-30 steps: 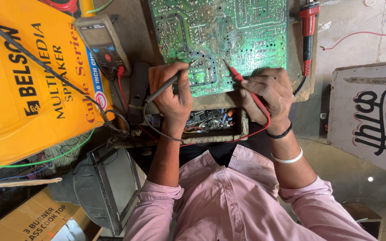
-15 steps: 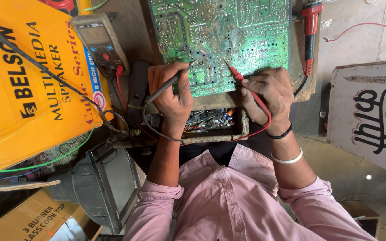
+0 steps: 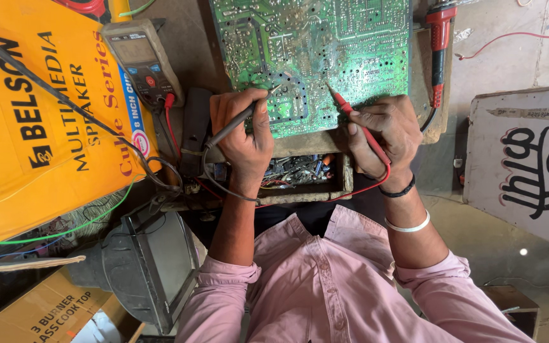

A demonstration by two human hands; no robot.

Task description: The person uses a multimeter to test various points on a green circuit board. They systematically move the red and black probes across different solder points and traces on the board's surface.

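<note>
A green circuit board (image 3: 325,44) lies solder side up in front of me. My left hand (image 3: 243,136) grips a black test probe (image 3: 236,122), whose tip touches the board's lower left part. A red test probe (image 3: 357,124) is held in my right hand (image 3: 386,133), its tip resting on the board near the lower middle. Red and black leads run from both probes to a grey multimeter (image 3: 144,60) at the upper left. Under the board's near edge, a tray of small electronic parts (image 3: 297,171) shows between my wrists.
A big yellow cardboard box (image 3: 33,121) fills the left. A grey picture tube (image 3: 147,267) and a brown carton (image 3: 46,311) lie at the lower left. A red-handled tool (image 3: 438,47) lies right of the board. A white painted sign (image 3: 528,165) leans at the right.
Both hands stay on the board; the probe tips have shifted only slightly. The view has barely moved.
</note>
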